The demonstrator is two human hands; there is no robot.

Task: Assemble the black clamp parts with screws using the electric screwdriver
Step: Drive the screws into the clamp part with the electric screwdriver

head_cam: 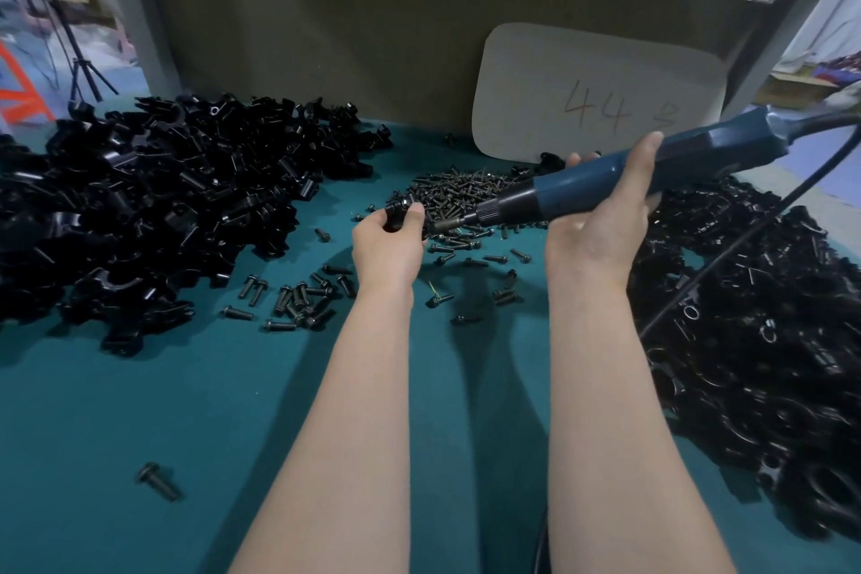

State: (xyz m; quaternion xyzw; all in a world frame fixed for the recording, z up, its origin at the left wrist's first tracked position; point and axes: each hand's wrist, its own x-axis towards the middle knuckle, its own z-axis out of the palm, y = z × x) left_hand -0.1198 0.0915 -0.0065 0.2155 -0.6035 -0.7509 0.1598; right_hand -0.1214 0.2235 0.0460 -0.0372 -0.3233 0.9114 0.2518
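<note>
- Left hand: fingers curled and pinching one black clamp part, held just above the desk beside the screw pile.
- Right hand: fingers wrapped under the barrel of the electric screwdriver, thumb laid over its top. The tool is tilted, with its tip lowest.
- Screwdriver tip: points left and meets the left hand at the held clamp part. Whether the bit is seated in a screw cannot be told.
- Cable: leaves the rear of the screwdriver and loops down over the right-hand heap.
- Screw pile: dark screws heaped just behind both hands.
- Loose screws: scattered near the left forearm, with one lone screw well apart near the front.
- Left heap of clamp parts and right heap of clamp parts: flank the arms.
- Desk: teal surface carrying all parts.
- Card: marked "44", leaning at the back.
</note>
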